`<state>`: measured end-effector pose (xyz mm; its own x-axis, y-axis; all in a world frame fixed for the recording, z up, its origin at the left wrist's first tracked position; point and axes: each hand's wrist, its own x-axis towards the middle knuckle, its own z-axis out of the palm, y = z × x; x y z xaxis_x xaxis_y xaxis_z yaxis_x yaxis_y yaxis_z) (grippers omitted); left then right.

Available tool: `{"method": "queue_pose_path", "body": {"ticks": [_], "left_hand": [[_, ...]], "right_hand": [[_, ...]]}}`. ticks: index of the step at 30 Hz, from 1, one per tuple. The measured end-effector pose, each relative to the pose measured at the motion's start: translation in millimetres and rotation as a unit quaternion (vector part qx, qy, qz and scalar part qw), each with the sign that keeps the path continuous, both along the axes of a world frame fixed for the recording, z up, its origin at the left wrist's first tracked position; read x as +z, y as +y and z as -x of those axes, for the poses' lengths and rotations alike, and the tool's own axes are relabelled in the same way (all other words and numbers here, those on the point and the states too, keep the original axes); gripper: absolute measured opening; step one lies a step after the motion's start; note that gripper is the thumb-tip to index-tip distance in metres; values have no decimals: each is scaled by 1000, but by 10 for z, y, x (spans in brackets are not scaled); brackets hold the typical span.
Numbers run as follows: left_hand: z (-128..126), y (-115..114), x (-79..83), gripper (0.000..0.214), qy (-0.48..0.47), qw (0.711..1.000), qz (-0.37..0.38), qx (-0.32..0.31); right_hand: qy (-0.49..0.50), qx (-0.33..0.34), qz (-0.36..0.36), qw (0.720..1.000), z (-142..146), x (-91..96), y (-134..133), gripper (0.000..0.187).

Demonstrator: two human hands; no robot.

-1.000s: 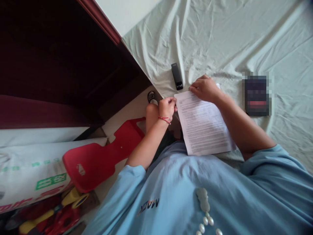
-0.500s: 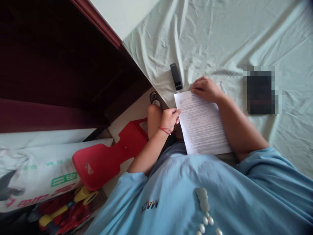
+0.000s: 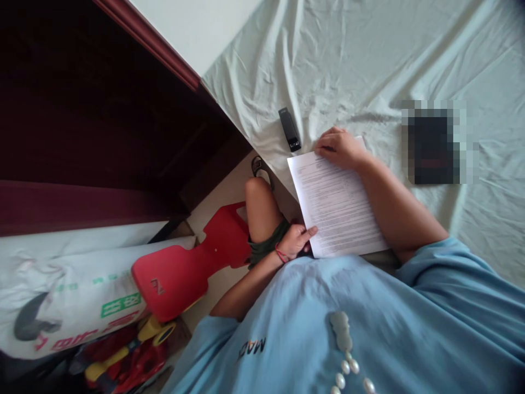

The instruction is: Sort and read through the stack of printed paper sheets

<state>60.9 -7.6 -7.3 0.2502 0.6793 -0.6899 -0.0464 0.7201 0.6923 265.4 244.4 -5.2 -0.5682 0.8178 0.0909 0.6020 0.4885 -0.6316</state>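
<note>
Printed sheets of paper (image 3: 340, 205) lie in front of me, their lower edge against my blue shirt. My left hand (image 3: 296, 241), with a red string on its wrist, pinches the left edge near the lower corner, thumb on top and fingers underneath. At the top edge is my right hand (image 3: 338, 148), its fingers bent together over the paper; the fingertips are partly hidden. A black stapler (image 3: 290, 129) rests on the pale cloth just beyond the top left corner of the paper, apart from both hands.
A blurred-out dark object (image 3: 432, 148) lies on the pale green bedsheet (image 3: 369, 65) to the right. On the left are dark wooden furniture (image 3: 102, 109), a red plastic seat (image 3: 176, 273), a white printed sack (image 3: 82, 290) and a red and yellow toy (image 3: 127, 355).
My left hand has slid down the paper's left edge, from its upper part to near the lower corner. My right hand stays at the top edge. The view has shifted slightly.
</note>
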Motion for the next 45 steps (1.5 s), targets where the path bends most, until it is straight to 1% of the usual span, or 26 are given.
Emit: {"method": "queue_pose_path", "body": {"ticks": [3,6,11,14,16,18,20,22,24,25,27,28,29,31,32,34,35,36,38,40,42,45], "left_hand": [[-26,-28,-29,58,-53,998,-23,-28],[-25,16,7,62,-83,995,-48,-39],[16,34,56,67,-101,992,-39,-64],[5,5,49,71,-95,994,-28,-44],[-13,-12,37,75,-92,996,-15,-9],[-17,-18,23,77,-91,995,-2,32],[13,-15,7,76,-91,994,5,64],[77,-12,-11,75,-91,992,9,83],[161,-19,-32,75,-96,991,17,91],[203,-29,-42,75,-98,991,22,93],[274,-57,-57,74,-101,990,34,91],[300,-72,-59,73,-101,990,38,90],[319,-86,-57,72,-101,990,42,88],[340,-102,-40,70,-103,990,46,85],[342,-102,-26,71,-105,990,47,84],[336,-90,4,74,-107,990,50,83],[328,-79,17,76,-108,989,51,83],[318,-69,28,78,-110,989,51,83],[292,-54,38,82,-111,989,48,85],[259,-52,35,85,-107,989,47,89],[223,-60,24,86,-96,990,42,91],[175,-67,6,88,-85,991,14,105]], "right_hand": [[29,0,14,999,-20,51,-7,30],[57,-7,22,998,-41,137,-30,29],[37,-24,18,999,31,296,-27,30],[18,-9,13,1000,157,387,14,31],[0,0,2,1000,244,444,34,33],[-16,-5,-21,1000,296,492,28,34],[-18,-23,-54,998,278,520,-15,34],[0,-61,-86,994,173,516,-100,36],[31,-126,-100,986,-10,480,-230,38],[46,-167,-96,980,-121,455,-312,40],[68,-252,-59,963,-350,402,-505,41],[76,-285,-24,955,-456,378,-614,41],[88,-310,25,946,-550,359,-726,40],[121,-328,164,922,-686,335,-951,39],[140,-331,230,904,-725,333,-1056,41],[171,-325,320,873,-752,347,-1235,47],[178,-318,342,866,-745,365,-1306,50],[172,-308,345,869,-729,386,-1364,51],[126,-286,315,896,-684,433,-1437,49],[71,-268,275,921,-641,463,-1466,42],[44,-261,247,932,-619,464,-1471,36],[49,-258,231,937,-637,426,-1478,33]]}}
